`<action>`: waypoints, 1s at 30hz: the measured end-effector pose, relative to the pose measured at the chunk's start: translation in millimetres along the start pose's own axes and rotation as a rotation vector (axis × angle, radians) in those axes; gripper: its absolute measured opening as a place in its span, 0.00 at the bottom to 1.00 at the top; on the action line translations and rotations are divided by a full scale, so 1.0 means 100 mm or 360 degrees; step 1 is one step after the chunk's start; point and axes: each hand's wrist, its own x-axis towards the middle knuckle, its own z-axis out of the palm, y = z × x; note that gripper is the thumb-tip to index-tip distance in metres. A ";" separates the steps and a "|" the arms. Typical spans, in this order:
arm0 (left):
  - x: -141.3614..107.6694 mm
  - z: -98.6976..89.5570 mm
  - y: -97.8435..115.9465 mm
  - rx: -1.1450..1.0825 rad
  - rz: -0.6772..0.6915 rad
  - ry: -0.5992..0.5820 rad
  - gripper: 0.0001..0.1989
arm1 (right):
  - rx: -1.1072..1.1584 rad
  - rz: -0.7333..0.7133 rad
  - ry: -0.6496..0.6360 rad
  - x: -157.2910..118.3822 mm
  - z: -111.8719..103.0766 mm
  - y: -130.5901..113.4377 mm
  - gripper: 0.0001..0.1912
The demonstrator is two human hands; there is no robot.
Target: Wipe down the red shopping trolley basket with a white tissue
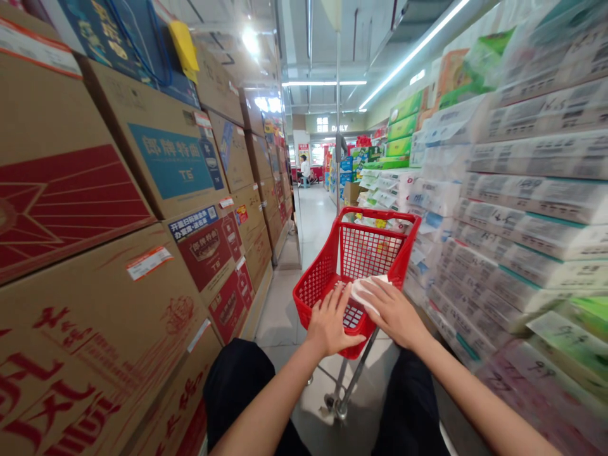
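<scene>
A red plastic shopping cart basket with grid walls sits on a metal wheeled frame right in front of me. My left hand lies over the near left part of the basket, its fingers stretched out and thumb spread, with nothing in it. In my right hand is a crumpled white cloth, perhaps a tissue, under the fingers at the basket's near right side. Part of the cloth is hidden by those fingers, and both hands cover some of the near rim.
Stacked cardboard cartons line the left side, beside a mirrored pillar. White-wrapped paper packs rise on the right, blurred. A tiled aisle runs ahead between them, with a seated person far off.
</scene>
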 end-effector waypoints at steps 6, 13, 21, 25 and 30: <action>0.00 0.01 0.02 -0.0009 0.0031 0.0063 0.63 | -0.0055 0.0372 0.0004 0.04 0.21 0.61 0.26; -0.01 0.02 0.00 0.0026 0.0052 0.0120 0.61 | 0.0078 0.0213 0.0103 0.10 0.26 0.19 0.24; -0.06 -0.05 0.02 0.0087 -0.0061 0.0010 0.63 | 0.0168 -0.0114 -0.0011 -0.19 0.10 -0.60 0.24; -0.13 -0.09 0.06 0.0072 -0.0085 -0.0014 0.63 | 0.0183 -0.0046 -0.0061 -0.14 0.09 -0.14 0.23; -0.20 -0.11 0.07 0.0076 -0.0084 0.0004 0.63 | 0.0112 0.0212 0.0078 0.04 0.21 0.46 0.24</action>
